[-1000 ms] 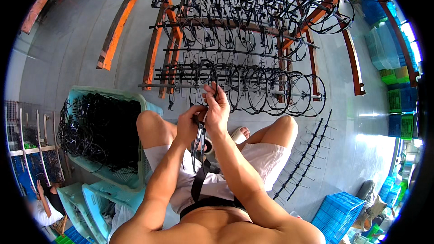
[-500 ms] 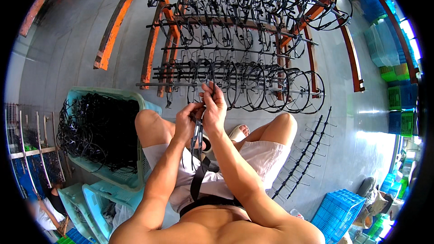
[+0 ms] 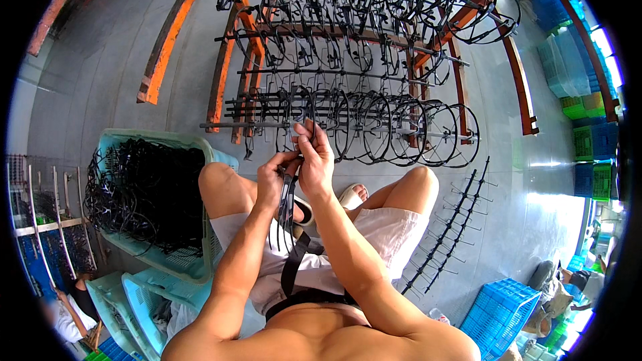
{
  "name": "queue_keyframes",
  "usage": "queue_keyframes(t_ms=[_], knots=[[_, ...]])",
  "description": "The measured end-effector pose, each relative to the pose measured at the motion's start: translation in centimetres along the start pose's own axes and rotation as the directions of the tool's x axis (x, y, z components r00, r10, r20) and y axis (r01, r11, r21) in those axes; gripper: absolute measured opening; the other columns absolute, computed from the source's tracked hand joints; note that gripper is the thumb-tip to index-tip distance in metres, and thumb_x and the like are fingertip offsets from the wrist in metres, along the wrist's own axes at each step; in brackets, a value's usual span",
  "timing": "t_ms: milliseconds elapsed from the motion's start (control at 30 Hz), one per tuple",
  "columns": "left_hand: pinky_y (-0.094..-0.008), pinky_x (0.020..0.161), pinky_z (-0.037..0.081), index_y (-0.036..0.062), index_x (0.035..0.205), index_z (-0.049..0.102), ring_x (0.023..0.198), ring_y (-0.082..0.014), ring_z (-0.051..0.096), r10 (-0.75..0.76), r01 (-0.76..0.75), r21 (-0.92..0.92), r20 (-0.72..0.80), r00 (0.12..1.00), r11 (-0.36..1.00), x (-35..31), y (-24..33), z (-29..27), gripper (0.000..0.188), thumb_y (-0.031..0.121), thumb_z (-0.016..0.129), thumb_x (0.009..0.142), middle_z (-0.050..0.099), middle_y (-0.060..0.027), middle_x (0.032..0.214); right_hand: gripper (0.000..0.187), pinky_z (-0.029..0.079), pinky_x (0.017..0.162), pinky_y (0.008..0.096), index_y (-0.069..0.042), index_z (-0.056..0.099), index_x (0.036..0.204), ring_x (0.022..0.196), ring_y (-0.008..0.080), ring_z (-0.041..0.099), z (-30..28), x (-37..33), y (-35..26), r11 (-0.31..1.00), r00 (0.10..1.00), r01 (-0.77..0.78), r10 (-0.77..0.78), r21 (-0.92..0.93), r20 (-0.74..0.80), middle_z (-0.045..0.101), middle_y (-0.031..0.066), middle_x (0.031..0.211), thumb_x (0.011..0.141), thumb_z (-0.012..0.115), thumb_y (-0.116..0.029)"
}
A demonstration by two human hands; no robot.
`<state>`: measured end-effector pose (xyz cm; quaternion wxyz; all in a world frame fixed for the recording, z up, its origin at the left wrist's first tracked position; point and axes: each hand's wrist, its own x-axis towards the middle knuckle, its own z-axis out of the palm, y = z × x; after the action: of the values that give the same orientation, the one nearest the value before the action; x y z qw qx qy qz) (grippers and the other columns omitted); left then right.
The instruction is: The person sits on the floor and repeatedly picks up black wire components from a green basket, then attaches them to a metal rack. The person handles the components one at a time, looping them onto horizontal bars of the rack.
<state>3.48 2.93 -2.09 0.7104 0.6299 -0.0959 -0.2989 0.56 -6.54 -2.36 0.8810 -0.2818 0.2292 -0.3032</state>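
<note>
My left hand (image 3: 273,175) is closed round the upper end of a small bunch of thin, glossy black strips (image 3: 287,204). Their loose ends dangle over my lap beside a wide black strap (image 3: 293,271). Close by on the right, my right hand (image 3: 314,159) has its fingers bent together at a thin black piece by the lowest bar of the rack. What lies between those fingertips is mostly hidden. Just beyond them, several black hoops (image 3: 384,154) hang from the grey bar (image 3: 231,125).
An orange-legged rack (image 3: 157,70) full of black looped parts stands ahead. Left of my knee is a pale green crate (image 3: 200,140) heaped with tangled black strips (image 3: 160,190). Two spiked black rods (image 3: 448,230) lie on the floor at right, near a blue crate (image 3: 501,314).
The strips dangling from my left hand have swung and spread slightly. Both hands stay in nearly the same place, with small shifts of the right fingers.
</note>
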Motion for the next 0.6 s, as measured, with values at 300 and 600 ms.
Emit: queue_keyframes(t_ms=[300, 600], knots=[[-0.0225, 0.057, 0.046, 0.0024, 0.093, 0.067, 0.064, -0.0106, 0.057, 0.359, -0.291, 0.379, -0.121, 0.926, 0.878, -0.1, 1.2, 1.6, 0.016, -0.005, 0.067, 0.078, 0.062, -0.0051, 0.082, 0.021, 0.037, 0.094, 0.0289, -0.004, 0.053, 0.113, 0.102, 0.0143, 0.053, -1.5, -1.6, -0.4, 0.995, 0.992, 0.059, -0.068, 0.082, 0.104, 0.061, 0.0075, 0.108, 0.092, 0.050, 0.000], [-0.0222, 0.051, 0.043, 0.0037, 0.097, 0.068, 0.062, -0.0071, 0.055, 0.370, -0.304, 0.416, -0.086, 0.925, 0.857, 0.4, 0.8, 1.4, 0.015, 0.001, 0.067, 0.082, 0.063, -0.0032, 0.079, 0.038, 0.036, 0.096, 0.0297, 0.000, 0.044, 0.132, 0.104, 0.0151, 0.050, -1.7, -0.5, -0.6, 0.980, 0.996, 0.035, -0.018, -0.195, 0.090, 0.056, 0.0056, 0.113, 0.097, 0.047, -0.014]])
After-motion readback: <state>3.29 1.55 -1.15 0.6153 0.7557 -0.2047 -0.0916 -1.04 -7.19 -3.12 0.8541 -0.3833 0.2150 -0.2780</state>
